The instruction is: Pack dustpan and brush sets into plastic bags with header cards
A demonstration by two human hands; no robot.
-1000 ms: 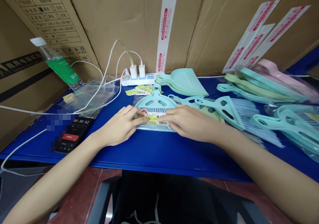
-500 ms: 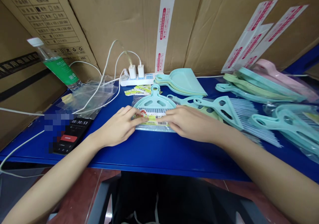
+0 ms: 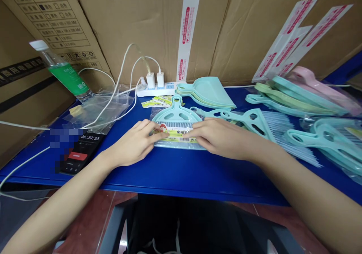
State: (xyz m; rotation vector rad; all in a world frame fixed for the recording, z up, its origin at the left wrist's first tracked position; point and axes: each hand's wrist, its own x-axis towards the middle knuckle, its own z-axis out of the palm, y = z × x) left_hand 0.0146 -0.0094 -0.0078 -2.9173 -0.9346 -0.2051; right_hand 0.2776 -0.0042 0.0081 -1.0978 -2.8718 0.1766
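Both hands lie flat at the centre of the frame on a clear plastic bag holding a small mint-green brush (image 3: 175, 127), which rests on the blue table top (image 3: 175, 171). The left hand (image 3: 135, 144) has its fingers loosely spread and its fingertips (image 3: 158, 135) pressing on the left end of the yellow-green printed label strip (image 3: 177, 135) across the bag. The right hand (image 3: 223, 138) presses on the strip's right end, fingers together; neither hand pinches or lifts anything, as far as the view shows.

The step in hand looks like smoothing or sealing that label across the packed bag, though whether the strip is already stuck down is hard to tell at this angle. The next move would call for an even rub along the strip with the bag held flat, so that the film does not wrinkle.

Just right of the bag lie loose mint-green brushes with pale bristles (image 3: 254, 122), and behind it a stack of mint-green plastic dustpans (image 3: 207, 90). At the upper left a clear water bottle with a green label (image 3: 63, 73) leans on brown cardboard boxes (image 3: 141, 20). A black phone showing a timer (image 3: 82, 152) sits at the left edge.
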